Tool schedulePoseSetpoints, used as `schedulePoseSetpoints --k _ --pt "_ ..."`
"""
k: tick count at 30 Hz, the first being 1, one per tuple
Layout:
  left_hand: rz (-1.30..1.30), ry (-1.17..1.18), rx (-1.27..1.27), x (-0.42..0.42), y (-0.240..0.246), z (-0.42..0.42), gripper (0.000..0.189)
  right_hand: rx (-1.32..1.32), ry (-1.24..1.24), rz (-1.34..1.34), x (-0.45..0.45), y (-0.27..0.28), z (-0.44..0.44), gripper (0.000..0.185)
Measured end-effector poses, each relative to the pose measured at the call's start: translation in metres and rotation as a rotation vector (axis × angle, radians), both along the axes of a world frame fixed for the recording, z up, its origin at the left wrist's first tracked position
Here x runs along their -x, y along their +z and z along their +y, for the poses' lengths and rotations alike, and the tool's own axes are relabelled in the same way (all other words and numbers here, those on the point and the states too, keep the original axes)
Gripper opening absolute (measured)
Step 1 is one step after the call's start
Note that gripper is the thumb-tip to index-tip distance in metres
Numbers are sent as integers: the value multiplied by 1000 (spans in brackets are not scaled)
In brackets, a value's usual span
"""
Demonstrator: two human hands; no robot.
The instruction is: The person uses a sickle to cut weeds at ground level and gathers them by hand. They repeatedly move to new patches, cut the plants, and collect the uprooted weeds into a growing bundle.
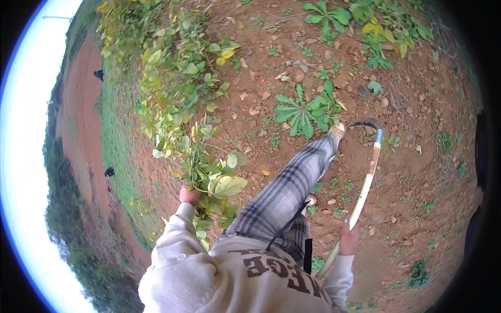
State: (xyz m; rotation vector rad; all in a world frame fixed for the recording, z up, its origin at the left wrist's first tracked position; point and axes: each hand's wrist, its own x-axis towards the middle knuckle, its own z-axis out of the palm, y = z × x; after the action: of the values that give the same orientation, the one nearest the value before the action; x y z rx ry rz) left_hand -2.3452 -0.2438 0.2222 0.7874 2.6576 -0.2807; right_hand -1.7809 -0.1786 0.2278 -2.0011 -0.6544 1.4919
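Note:
My left hand (189, 195) grips the stems of a leafy bean plant (213, 172) with green and yellowing leaves, which partly hide the fingers. Leaves spread out both above and below that fist. On the other side of my body, my right hand (348, 238) is wrapped around the pale handle of a long-handled sickle (362, 199). Its dark curved blade (368, 123) is at the far end, past a blue collar, with the tip pointing left beside my shoe (337, 128). The lower end of the handle passes behind my right forearm.
Standing bean plants (176, 78) run up the left in a row. A broad rosette weed (301, 113) grows by my front foot. Reddish soil (258, 129) holds stones and small weeds. More leafy plants (387, 27) grow at the upper right. Dark objects (109, 172) lie far off left.

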Motion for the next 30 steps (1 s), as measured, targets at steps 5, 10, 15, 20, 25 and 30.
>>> schedulePoseSetpoints --k 5,10,15,20,25,30 --pt "168 350 -288 54 39 -177 44 3 229 -4 42 -2 10 20" --pt "399 435 -725 86 103 -255 25 -10 450 -131 74 -1 -2 19" --pt "572 611 -779 142 163 -272 37 4 624 -295 112 -7 -22 19" --pt "795 699 -486 252 169 -243 37 164 584 -307 191 -17 -10 23" --pt "721 609 -89 467 147 -162 69 120 650 -389 319 -28 32 31" --pt "414 455 110 616 62 -26 99 71 504 -271 431 -10 39 25"
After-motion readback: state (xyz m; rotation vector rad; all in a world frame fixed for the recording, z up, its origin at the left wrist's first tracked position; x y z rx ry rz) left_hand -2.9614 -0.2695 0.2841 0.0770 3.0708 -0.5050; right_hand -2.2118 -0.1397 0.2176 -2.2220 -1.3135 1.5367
